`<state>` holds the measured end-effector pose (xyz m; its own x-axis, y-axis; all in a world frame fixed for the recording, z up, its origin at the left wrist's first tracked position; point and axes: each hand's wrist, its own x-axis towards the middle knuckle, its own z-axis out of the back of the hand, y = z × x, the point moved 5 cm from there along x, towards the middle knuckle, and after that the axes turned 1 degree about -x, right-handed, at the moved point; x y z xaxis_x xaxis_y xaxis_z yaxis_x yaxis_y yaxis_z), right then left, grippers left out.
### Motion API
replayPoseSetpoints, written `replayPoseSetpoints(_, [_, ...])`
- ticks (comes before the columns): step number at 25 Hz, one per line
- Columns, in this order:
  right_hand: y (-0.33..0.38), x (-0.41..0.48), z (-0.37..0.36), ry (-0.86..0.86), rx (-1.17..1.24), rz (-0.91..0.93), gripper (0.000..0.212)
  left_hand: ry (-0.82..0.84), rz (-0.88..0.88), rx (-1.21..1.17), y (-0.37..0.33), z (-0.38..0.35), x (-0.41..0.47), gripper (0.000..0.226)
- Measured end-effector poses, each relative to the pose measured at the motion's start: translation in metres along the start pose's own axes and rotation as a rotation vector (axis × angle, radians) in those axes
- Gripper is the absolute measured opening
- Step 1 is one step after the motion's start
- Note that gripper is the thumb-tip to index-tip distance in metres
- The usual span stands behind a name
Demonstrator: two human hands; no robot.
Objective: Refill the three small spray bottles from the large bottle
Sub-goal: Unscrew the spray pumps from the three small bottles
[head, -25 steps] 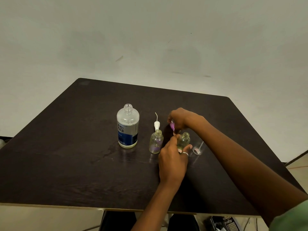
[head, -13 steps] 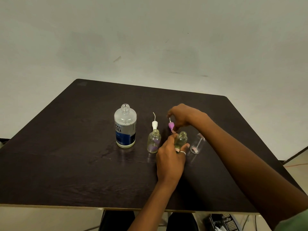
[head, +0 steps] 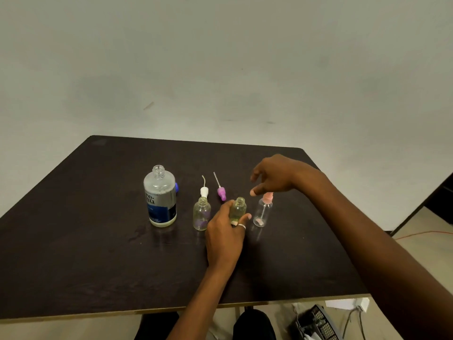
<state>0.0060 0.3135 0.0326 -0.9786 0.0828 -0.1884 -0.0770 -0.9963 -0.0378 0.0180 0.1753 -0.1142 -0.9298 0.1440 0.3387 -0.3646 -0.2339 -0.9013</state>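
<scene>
Large bottle [head: 160, 197] uncapped, upright, partly full

I see the uncapped large bottle [head: 160, 197] upright at left; beside it three small clear bottles: left [head: 201, 213] and middle [head: 238, 208] open, right [head: 263, 210] pink-capped.

Plain indoor room, type can't be pinned: dark tabletop [head: 98, 241] set against bare wall [head: 220, 57], cables [head: 350, 320] seen below tabletop.

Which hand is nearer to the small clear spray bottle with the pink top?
Right. The right hand hovers just above the pink-topped bottle; the left hand grips the neighbouring uncapped small bottle.
</scene>
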Motion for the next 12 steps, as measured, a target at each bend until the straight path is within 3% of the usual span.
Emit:
replayPoseSetpoints(6, [-0.014,-0.018,-0.017,-0.013,0.06,-0.005,0.051,0.028,0.035,0.014,0.004,-0.005,0.001,0.072])
replayPoseSetpoints(12, [-0.019,-0.018,-0.027,-0.083,0.071,-0.01,0.031,0.047,0.059,0.013,0.004,-0.006,-0.001,0.081])
